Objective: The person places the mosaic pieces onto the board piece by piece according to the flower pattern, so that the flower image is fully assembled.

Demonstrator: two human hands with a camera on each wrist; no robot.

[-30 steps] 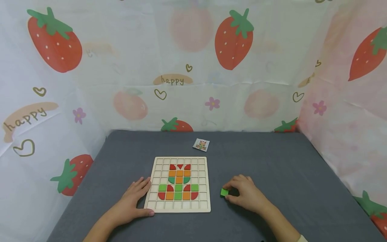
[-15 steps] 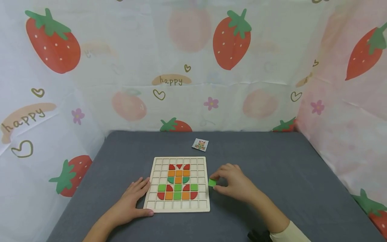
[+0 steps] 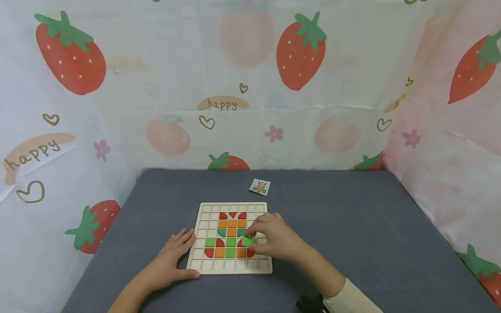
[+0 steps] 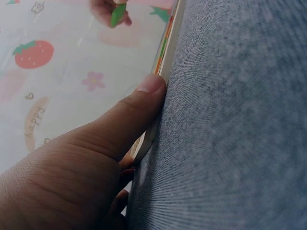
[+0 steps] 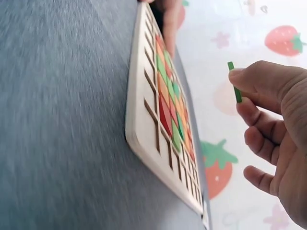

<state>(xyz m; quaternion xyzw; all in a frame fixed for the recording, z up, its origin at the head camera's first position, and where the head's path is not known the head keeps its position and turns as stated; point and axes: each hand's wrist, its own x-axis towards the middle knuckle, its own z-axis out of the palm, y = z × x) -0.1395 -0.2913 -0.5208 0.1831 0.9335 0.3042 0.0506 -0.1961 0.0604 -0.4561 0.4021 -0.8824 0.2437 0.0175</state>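
My right hand [image 3: 278, 238] pinches a thin green square tile [image 3: 247, 241] between thumb and fingers, above the right part of a wooden grid board [image 3: 227, 265]. In the right wrist view the tile [image 5: 235, 82] appears edge-on, raised clear of the board. Beside the board's near left corner lies my left hand [image 3: 168, 264]. Its thumb touches the front edge and its extended fingers touch the left edge. Red, orange and green pieces [image 3: 231, 242] fill several cells in a flower-like pattern; the right hand and the held tile cover part of it.
A small card [image 3: 260, 187] with a similar flower pattern lies behind the board on the dark grey tablecloth [image 3: 352, 208]. A strawberry-printed curtain [image 3: 297, 130] borders the table at the back and sides. Something black [image 3: 311, 303] shows near the right sleeve.
The right hand has carried the green tile leftward from the tablecloth right of the board to a spot over the board. The left hand and the board stay in place.
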